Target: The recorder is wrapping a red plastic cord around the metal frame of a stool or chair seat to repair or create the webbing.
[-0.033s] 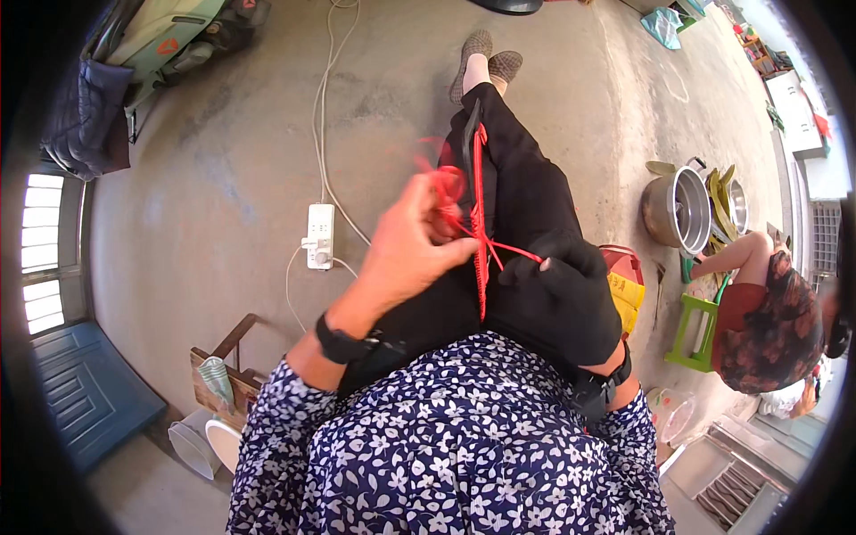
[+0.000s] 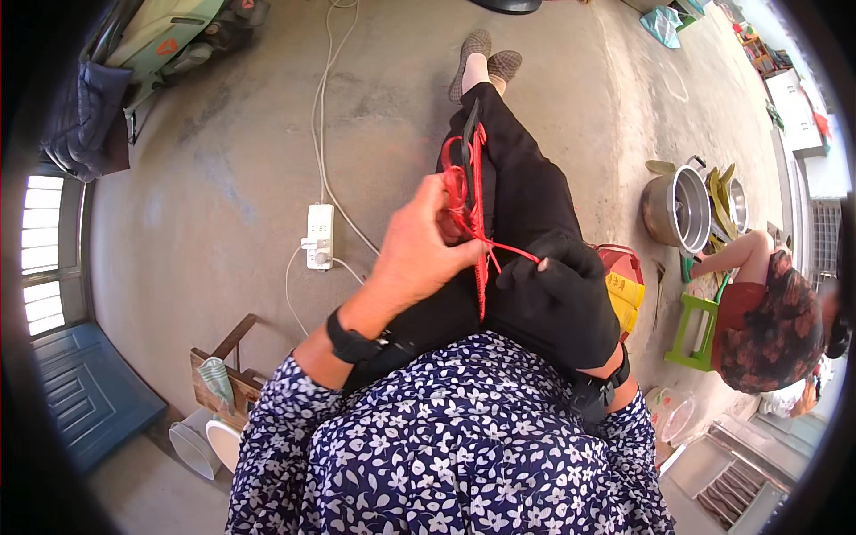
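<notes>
Across my lap, close to edge-on, stands a thin dark piece (image 2: 473, 125) with red cord wrapped or knotted along its side. I cannot make out its exact kind. My bare left hand (image 2: 415, 245) is closed around a looped bundle of red cord (image 2: 456, 189), thumb toward the piece's edge. From there a taut red strand (image 2: 515, 251) runs to my right hand (image 2: 562, 290), which wears a black glove. A bare fingertip pokes out of the glove and pinches the strand's end. Some of the gloved fingers blend into my black trousers (image 2: 535, 178).
A white power strip (image 2: 320, 236) with cables lies on the floor to the left. A red and yellow bag (image 2: 627, 299) stands by my right leg. Farther right are a metal pot (image 2: 664, 211), a green stool (image 2: 688, 332) and a seated person (image 2: 769, 325).
My left hand has shifted slightly up and right, nearer the dark piece. The cord bundle, blurred before, now shows clear loops. My right hand has hardly moved.
</notes>
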### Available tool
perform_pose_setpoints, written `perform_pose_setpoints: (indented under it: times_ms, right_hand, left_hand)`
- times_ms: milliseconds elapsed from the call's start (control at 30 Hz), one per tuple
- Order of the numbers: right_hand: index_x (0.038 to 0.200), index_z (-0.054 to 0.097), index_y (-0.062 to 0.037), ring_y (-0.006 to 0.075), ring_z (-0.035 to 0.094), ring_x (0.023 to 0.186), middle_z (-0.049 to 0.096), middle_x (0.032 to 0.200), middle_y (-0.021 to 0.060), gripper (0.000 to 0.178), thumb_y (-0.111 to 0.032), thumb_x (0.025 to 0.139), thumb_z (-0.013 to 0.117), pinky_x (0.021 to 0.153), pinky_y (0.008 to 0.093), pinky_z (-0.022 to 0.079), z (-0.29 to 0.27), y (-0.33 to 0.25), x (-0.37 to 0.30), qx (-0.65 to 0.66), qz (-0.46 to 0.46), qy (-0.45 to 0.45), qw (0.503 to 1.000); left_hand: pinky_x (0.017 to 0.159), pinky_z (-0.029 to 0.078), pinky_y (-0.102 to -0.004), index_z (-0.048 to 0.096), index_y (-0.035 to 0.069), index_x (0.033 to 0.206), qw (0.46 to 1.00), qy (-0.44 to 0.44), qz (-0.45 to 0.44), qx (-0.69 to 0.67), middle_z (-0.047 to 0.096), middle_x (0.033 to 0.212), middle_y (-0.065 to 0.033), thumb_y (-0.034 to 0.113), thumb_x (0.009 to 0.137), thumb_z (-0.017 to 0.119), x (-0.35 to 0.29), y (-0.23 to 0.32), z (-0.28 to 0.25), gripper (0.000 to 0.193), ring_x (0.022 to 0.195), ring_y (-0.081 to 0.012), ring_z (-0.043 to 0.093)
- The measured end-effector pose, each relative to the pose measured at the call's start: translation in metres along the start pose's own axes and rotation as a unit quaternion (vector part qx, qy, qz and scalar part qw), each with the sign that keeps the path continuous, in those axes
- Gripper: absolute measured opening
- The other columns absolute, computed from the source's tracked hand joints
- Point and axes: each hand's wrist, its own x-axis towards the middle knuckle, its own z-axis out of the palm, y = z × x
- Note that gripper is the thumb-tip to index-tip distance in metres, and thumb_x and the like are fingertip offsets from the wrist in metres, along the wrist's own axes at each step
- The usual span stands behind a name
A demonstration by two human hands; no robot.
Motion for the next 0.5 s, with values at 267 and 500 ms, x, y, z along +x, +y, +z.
perform_pose_setpoints:
  times_ms: [267, 500]
  right_hand:
    - [0.091, 0.058, -0.0013, 0.0132, 0.057, 0.070, 0.062, 0.080, 0.0070, 0.011, -0.010, 0.085, 0.059, 0.061, 0.0299, 0.045, -0.005, -0.022, 0.016, -0.434, -0.358, 0.038, 0.826]
    - [0.103, 0.064, -0.0017, 0.0182, 0.065, 0.077, 0.068, 0.087, 0.0130, 0.022, -0.012, 0.084, 0.061, 0.068, 0.0306, 0.050, -0.012, -0.022, 0.059, -0.370, -0.154, 0.099, 0.911]
  left_hand:
    - [0.081, 0.051, -0.0269, 0.047, -0.001, 0.116, 0.996, 0.048, -0.029, -0.069, 0.065, 0.099, -0.0071, 0.002, 0.080, 0.070, 0.005, -0.010, -0.001, 0.043, 0.087, -0.0142, 0.063]
    - [0.071, 0.055, -0.0276, 0.053, 0.001, 0.108, 0.968, 0.151, -0.052, -0.196, 0.066, 0.095, -0.0083, 0.004, 0.088, 0.062, 0.022, -0.006, -0.034, 0.022, 0.079, -0.0150, 0.065]
